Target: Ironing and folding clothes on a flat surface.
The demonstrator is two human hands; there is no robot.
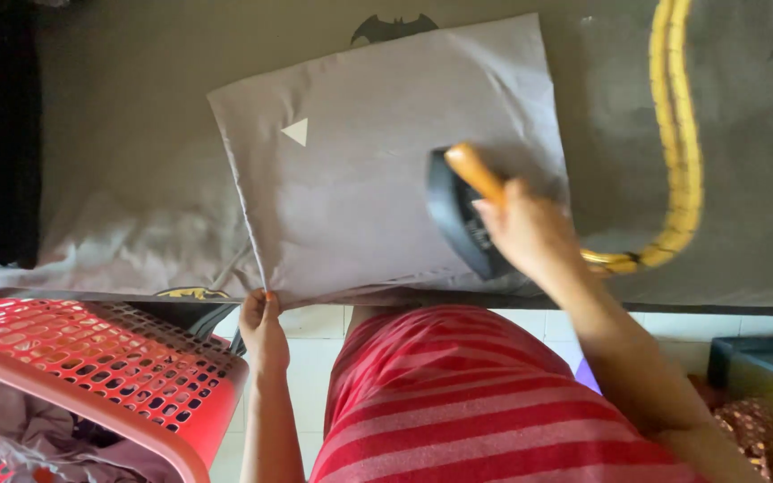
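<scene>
Fingers of the right hand [530, 231] grip an iron [460, 213], left hand [263, 324] pinches grey cloth [360, 179]; red basket [136, 358] holds clothes

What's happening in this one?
A person is ironing. The right hand grips the iron by its orange handle, pressed onto a grey cloth spread on the padded surface. The left hand pinches the cloth's near edge. A yellow cord trails off to the right. A red basket sits at lower left.

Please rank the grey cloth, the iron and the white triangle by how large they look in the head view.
1. Grey cloth, by far the largest.
2. Iron, partly hidden by the right hand.
3. White triangle, the smallest.
</scene>
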